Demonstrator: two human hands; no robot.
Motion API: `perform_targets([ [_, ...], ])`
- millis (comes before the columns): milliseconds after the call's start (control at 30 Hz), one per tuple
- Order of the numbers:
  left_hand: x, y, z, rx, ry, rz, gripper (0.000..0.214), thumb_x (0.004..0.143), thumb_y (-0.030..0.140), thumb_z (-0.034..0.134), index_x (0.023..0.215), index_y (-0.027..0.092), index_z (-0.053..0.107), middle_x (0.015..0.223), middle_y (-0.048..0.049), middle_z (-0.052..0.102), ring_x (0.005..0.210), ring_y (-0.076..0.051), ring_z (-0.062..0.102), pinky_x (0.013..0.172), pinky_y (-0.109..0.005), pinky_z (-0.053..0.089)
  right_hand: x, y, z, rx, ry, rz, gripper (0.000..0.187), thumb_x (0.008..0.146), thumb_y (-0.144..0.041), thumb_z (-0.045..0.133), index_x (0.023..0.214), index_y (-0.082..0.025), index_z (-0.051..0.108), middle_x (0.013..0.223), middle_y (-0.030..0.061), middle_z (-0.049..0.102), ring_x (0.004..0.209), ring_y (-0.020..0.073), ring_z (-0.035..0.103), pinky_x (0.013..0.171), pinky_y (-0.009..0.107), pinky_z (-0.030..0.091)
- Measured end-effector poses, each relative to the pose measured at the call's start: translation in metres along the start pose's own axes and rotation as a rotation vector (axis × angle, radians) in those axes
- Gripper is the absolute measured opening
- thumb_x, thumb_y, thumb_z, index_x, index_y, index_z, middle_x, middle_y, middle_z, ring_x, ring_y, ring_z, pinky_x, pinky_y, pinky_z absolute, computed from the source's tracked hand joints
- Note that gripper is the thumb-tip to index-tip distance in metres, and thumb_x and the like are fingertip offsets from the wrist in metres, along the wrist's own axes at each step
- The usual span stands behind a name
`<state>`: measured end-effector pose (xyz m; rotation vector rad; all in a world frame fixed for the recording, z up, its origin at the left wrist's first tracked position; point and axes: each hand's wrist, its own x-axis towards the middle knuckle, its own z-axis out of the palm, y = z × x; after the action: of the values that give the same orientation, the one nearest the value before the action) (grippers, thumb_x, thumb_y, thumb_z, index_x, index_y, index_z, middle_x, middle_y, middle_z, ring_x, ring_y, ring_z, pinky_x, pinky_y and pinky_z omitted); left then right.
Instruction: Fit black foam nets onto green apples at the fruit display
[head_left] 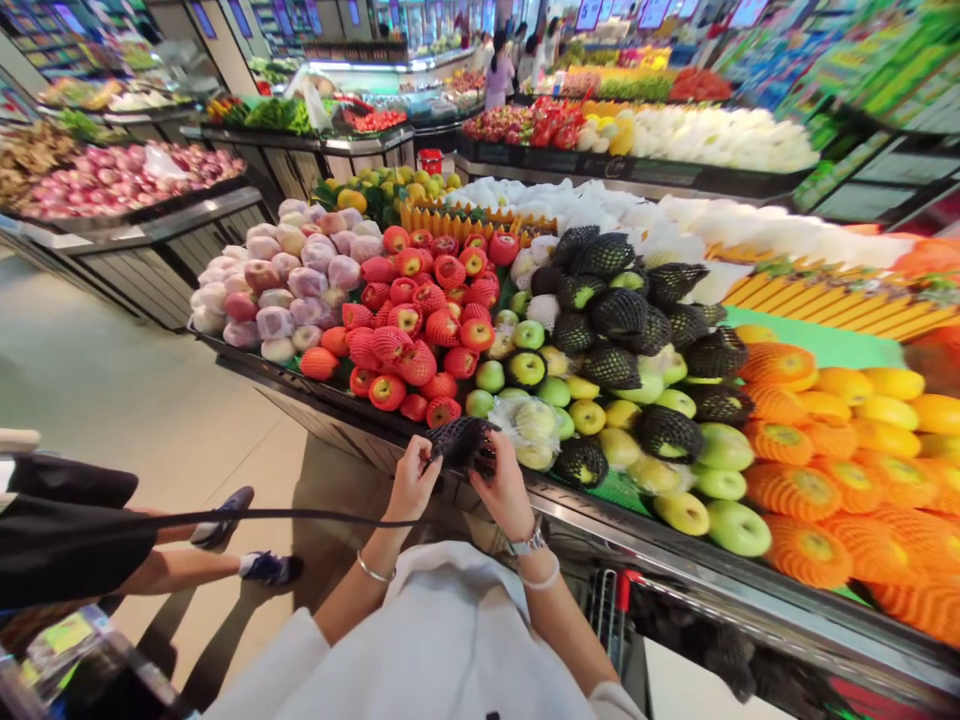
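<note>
Both my hands hold a black foam net sleeve at the front edge of a fruit display. My left hand pinches its left end with closed fingers. My right hand grips its right side, fingers curled round it. I cannot tell whether a fruit is inside the sleeve. Just beyond it lie green apples, some in black net sleeves, and red apples in red nets. A watch and a bracelet are on my right wrist, a bangle on the left.
The display's metal rim runs along the front. Oranges in orange nets lie at the right, pink-wrapped fruit at the left. A person's legs in dark shoes stand on the floor at the left. A trolley handle sits below the rim.
</note>
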<state>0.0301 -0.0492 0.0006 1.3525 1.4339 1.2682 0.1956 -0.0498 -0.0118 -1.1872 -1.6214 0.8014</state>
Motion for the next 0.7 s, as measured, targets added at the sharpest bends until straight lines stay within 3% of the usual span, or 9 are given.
perform_targets([
  [100,0.0,-0.003,0.012,-0.101,-0.011,0.005,0.031,0.068,0.031,0.068,0.075,0.02,0.039,0.069,0.0054,0.04,0.063,-0.009,0.044,0.061,-0.021,0.038,-0.002,-0.001,0.005,-0.088,0.007,-0.016,0.064,0.074,-0.008,0.054,0.134,-0.022,0.038,0.133,0.0142,0.039,0.127,0.0268,0.04,0.104,0.049,0.041],
  [200,-0.002,0.001,0.026,-0.215,-0.054,-0.022,0.057,0.056,0.032,0.08,0.095,0.021,0.039,0.087,0.0002,0.054,0.078,-0.014,0.057,0.072,-0.027,0.047,-0.004,-0.007,0.01,-0.176,0.024,-0.015,0.065,0.072,-0.005,0.053,0.134,-0.022,0.041,0.134,0.0146,0.036,0.13,0.0296,0.036,0.106,0.052,0.036],
  [267,-0.002,0.006,0.033,-0.255,-0.039,-0.032,0.069,0.058,0.032,0.08,0.11,0.022,0.036,0.097,-0.005,0.058,0.087,-0.018,0.061,0.079,-0.032,0.049,-0.005,-0.013,0.009,-0.222,0.036,-0.017,0.064,0.072,-0.006,0.053,0.132,-0.025,0.044,0.134,0.0134,0.035,0.129,0.0304,0.035,0.106,0.054,0.035],
  [367,0.001,0.012,0.035,-0.317,0.071,-0.034,0.067,0.066,0.036,0.075,0.119,0.022,0.036,0.105,-0.0077,0.058,0.092,-0.019,0.062,0.085,-0.034,0.049,-0.005,-0.022,0.001,-0.218,0.034,-0.019,0.058,0.076,-0.014,0.057,0.132,-0.028,0.046,0.132,0.0117,0.038,0.126,0.0295,0.037,0.106,0.053,0.034],
  [467,0.006,0.015,0.029,-0.469,0.056,-0.08,0.059,0.069,0.04,0.072,0.119,0.025,0.043,0.103,-0.0053,0.06,0.085,-0.018,0.063,0.077,-0.031,0.052,-0.005,-0.027,-0.01,-0.074,0.062,-0.016,0.047,0.082,-0.023,0.055,0.129,-0.027,0.048,0.128,0.0102,0.044,0.123,0.0258,0.041,0.106,0.049,0.035],
  [600,0.007,0.016,0.021,-0.628,-0.059,-0.185,0.051,0.069,0.043,0.069,0.114,0.028,0.051,0.091,-0.0034,0.062,0.063,-0.014,0.059,0.051,-0.026,0.049,-0.003,-0.021,-0.017,0.178,0.257,0.051,0.028,0.087,-0.029,0.051,0.113,-0.023,0.056,0.113,0.0081,0.054,0.109,0.021,0.051,0.094,0.039,0.044],
  [700,0.002,0.02,0.018,-0.622,-0.107,-0.224,0.048,0.067,0.041,0.069,0.111,0.028,0.054,0.092,-0.0042,0.061,0.06,-0.014,0.055,0.044,-0.025,0.046,-0.002,-0.012,-0.017,0.226,0.375,0.172,0.036,0.08,-0.034,0.062,0.112,-0.02,0.053,0.102,0.0061,0.054,0.091,0.0175,0.054,0.082,0.034,0.047],
])
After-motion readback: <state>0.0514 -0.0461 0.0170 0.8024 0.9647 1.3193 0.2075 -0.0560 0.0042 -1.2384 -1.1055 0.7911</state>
